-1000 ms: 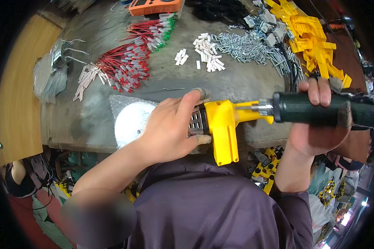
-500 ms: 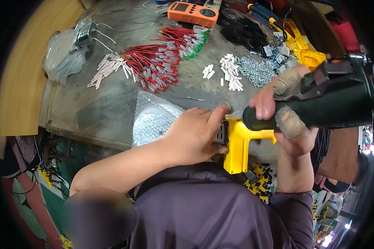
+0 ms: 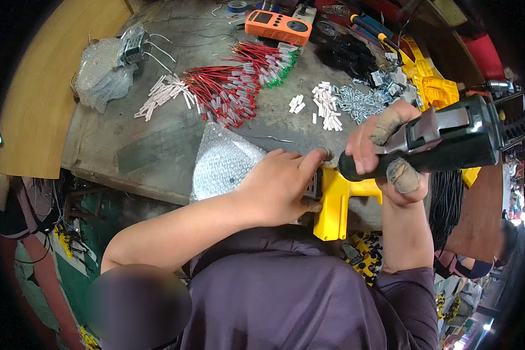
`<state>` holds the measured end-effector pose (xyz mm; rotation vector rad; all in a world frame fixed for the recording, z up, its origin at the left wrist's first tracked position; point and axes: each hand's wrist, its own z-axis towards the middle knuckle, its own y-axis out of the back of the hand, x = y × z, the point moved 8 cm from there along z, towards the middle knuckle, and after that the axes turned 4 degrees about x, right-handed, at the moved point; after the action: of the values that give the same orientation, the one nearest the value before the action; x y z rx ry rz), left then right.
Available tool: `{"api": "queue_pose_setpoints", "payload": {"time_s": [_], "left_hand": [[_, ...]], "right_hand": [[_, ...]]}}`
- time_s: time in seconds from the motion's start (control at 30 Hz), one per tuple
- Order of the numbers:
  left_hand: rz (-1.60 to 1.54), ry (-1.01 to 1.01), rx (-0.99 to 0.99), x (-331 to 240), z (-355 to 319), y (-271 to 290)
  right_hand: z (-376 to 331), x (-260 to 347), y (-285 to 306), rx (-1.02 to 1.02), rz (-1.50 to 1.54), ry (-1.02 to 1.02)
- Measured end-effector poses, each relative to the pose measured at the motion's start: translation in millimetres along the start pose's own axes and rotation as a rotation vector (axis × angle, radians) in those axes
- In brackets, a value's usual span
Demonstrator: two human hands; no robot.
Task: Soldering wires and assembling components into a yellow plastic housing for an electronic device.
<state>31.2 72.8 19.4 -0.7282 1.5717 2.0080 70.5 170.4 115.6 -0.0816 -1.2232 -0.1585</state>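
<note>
Both hands on the tools, mid-frame
Left hand [image 3: 277,186] wraps the yellow plastic housing [image 3: 335,201]; right hand [image 3: 385,154] is clenched around a dark green power screwdriver [image 3: 449,140].

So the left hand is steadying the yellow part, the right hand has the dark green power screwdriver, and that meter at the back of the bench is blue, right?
Not quite: the head view shows the meter is orange, not blue. The rest holds: the left hand steadies the yellow part and the right hand grips the dark green power screwdriver.
</note>
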Motion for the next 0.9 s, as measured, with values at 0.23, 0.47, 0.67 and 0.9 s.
{"api": "queue_pose_setpoints", "payload": {"time_s": [0.23, 0.47, 0.67, 0.9], "left_hand": [[0.115, -0.079, -0.094, -5.5, -6.4, 6.9], [0.547, -0.042, -0.098, -35.7, -39.1, 15.9], [0.719, -0.077, 0.041, -27.9, -55.8, 18.2], [0.494, 0.010, 0.491, -44.6, 0.0, 61.9]], "right_hand": [[2.7, 6.5, -2.1, 0.044, -0.108, -0.135], [-15.0, 20.1, 82.1, -0.287, 0.214, 0.064], [-78.1, 30.4, 117.2, -0.406, 0.817, 0.269], [-150.8, -8.7, 135.7, -0.732, 1.005, 0.280]]}}
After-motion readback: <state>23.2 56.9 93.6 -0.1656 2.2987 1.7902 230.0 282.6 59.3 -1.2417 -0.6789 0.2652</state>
